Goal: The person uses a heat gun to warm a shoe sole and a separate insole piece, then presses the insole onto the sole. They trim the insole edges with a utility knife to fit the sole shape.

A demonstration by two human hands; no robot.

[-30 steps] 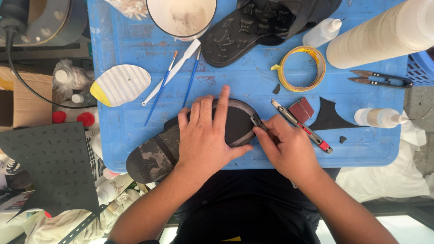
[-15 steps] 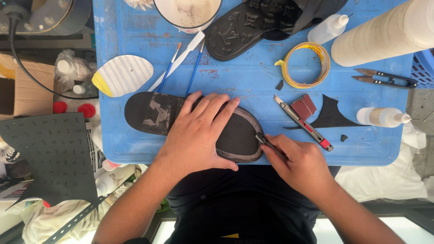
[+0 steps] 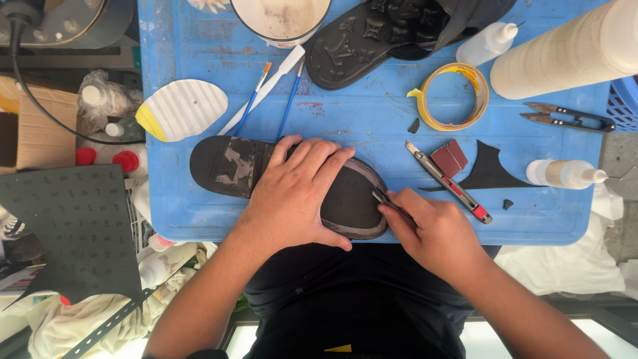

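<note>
A black sandal sole (image 3: 229,166) lies flat on the blue table (image 3: 372,126), its worn heel end to the left. My left hand (image 3: 296,196) presses down on its middle with fingers spread. My right hand (image 3: 432,229) grips a thin metal blade tool (image 3: 381,198) whose tip touches the sole's right edge. A red and grey utility knife (image 3: 448,181) lies loose just right of the sole.
On the table are a second black sandal (image 3: 379,33), a yellow tape roll (image 3: 452,96), two brushes (image 3: 249,103), a white and yellow sole piece (image 3: 181,110), snips (image 3: 565,118), glue bottles (image 3: 565,173), black rubber scrap (image 3: 488,169) and a white bowl (image 3: 279,20). A black perforated sheet (image 3: 66,226) lies left.
The sole has turned from a diagonal lie to nearly level and shifted a little. My left hand stays pressed on it. My right hand has moved lower along its right edge.
</note>
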